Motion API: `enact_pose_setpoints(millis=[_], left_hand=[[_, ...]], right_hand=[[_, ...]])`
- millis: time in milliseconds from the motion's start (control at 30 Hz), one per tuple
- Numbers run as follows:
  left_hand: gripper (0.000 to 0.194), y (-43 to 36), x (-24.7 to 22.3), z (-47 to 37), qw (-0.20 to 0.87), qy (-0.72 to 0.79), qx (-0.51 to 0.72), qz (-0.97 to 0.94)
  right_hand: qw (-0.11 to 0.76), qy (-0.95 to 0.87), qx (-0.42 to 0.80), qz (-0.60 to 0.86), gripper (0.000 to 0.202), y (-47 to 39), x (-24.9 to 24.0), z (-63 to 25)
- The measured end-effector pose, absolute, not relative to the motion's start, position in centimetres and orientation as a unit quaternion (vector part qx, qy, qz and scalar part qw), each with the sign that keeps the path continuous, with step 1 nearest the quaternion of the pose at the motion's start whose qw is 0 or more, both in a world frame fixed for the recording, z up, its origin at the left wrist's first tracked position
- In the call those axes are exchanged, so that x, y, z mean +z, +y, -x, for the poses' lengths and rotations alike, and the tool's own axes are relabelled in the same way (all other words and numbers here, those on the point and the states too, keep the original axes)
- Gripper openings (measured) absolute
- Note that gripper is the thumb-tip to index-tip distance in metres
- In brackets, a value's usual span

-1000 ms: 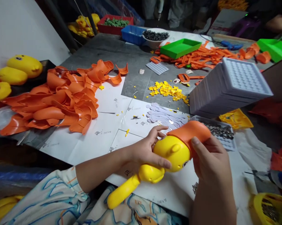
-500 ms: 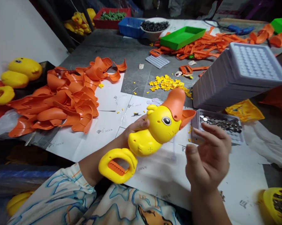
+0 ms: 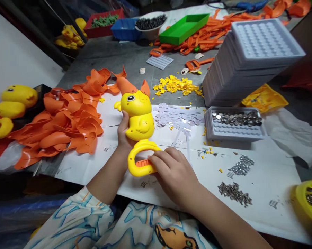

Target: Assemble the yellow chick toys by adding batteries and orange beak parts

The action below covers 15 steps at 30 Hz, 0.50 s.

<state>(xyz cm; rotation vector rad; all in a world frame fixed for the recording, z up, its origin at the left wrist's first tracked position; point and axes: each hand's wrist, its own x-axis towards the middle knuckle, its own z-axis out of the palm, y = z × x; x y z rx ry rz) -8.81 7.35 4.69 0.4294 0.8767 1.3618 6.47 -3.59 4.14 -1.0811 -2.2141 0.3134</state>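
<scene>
A yellow toy duck (image 3: 140, 114) with an orange bill parted at the top is held up over the white sheet. My left hand (image 3: 124, 133) grips its body from behind and the left; most of those fingers are hidden. Below the body sticks out the toy's yellow ring handle (image 3: 132, 164), with an orange ridged trigger (image 3: 143, 163) inside the ring. My right hand (image 3: 172, 166) is closed around the right side of that handle, fingers over the front. The duck's eye faces up toward me.
Orange bill pieces (image 3: 75, 121) are heaped at left, beside another yellow duck (image 3: 18, 100). Small yellow parts (image 3: 176, 85) and clear-looking strips (image 3: 176, 116) lie beyond the toy. At right stand stacked trays (image 3: 249, 62), a tray of metal discs (image 3: 236, 129) and piles of screws (image 3: 235, 193).
The duck has turned more upright and shifted left, bill now pointing up and left. My right hand, earlier apart from it with fingers spread, now holds the handle. The view has shifted somewhat.
</scene>
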Motion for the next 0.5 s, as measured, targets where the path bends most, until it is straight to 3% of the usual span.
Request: enact_pose_setpoints(millis=[200,300,400,500], left_hand=[[0.063,7.3,4.7,9.6,0.714,0.343,0.576,-0.2],[0.061,7.7,4.8,9.7,0.69,0.357,0.603,-0.185],[0.06,7.9,4.8,9.5,0.684,0.366,0.604,-0.183],[0.063,7.8,4.7,9.2,0.706,0.361,0.581,-0.182]], right_hand=[[0.334,-0.851,0.178,0.365,0.009,-3.1,4.5,-7.6],[0.332,-0.758,0.296,0.477,0.033,-2.1,5.5,-9.6],[0.152,-0.616,0.292,0.715,0.042,-0.5,5.7,-11.7],[-0.02,-0.545,0.271,0.793,0.04,1.1,5.0,-12.4]])
